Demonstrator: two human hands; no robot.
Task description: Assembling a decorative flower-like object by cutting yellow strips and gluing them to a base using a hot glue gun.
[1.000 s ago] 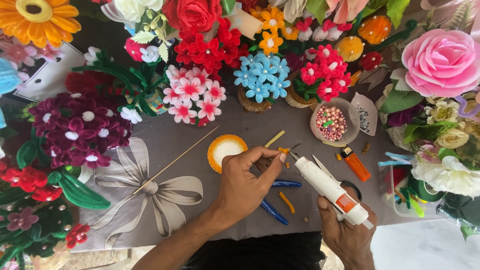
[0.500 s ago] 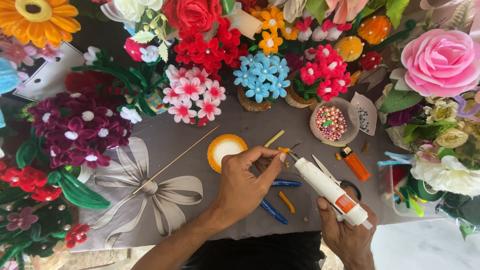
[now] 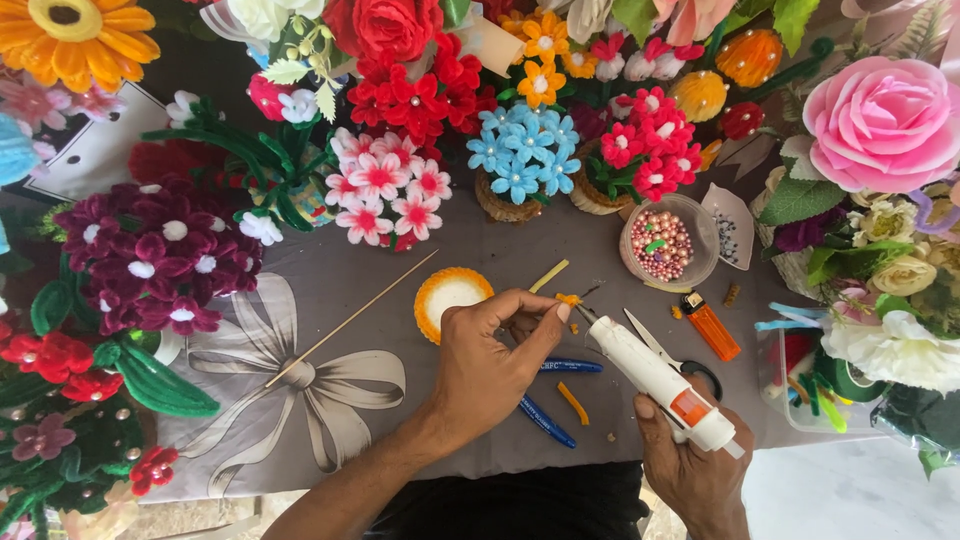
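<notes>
Presently the right hand (image 3: pixel 693 462) grips a white glue gun (image 3: pixel 655 375), nozzle touching a small orange piece (image 3: pixel 569 299) pinched in the left hand (image 3: pixel 492 362) fingertips above the grey table (image 3: pixel 480 255), beside an orange lighter (image 3: pixel 711 327)

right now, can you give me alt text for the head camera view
The right hand aims a white glue gun at a small orange piece pinched in the left hand over a grey cloth. Handmade flowers ring the work, with a bowl of pink beads, an orange lighter and scissors nearby.
</notes>
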